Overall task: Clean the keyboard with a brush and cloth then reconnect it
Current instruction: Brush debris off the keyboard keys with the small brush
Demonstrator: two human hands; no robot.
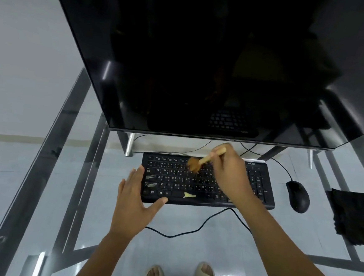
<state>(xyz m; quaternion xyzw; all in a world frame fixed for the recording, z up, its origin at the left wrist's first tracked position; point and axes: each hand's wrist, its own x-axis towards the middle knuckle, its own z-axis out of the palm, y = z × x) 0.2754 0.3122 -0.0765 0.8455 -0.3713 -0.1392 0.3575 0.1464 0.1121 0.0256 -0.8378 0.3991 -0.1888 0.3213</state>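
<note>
My left hand (135, 196) lies flat and spread wide, holding nothing, its thumb and fingers resting on the left end of the one black keyboard (208, 182). That flat plastic slab sits on the glass counter (84, 147), with pale smears on its left keys and a yellowish blob on the space bar. My right hand (228, 174) is closed around one wooden-handled brush (205, 160), its tan bristles blurred over the upper key rows. Right of that hand lies one smooth black mouse (297, 196), then one crumpled black cloth (352, 216). One dark glossy monitor (204, 63) stands beyond both hands. A black cable (193, 230) loops on the counter near my wrists.
</note>
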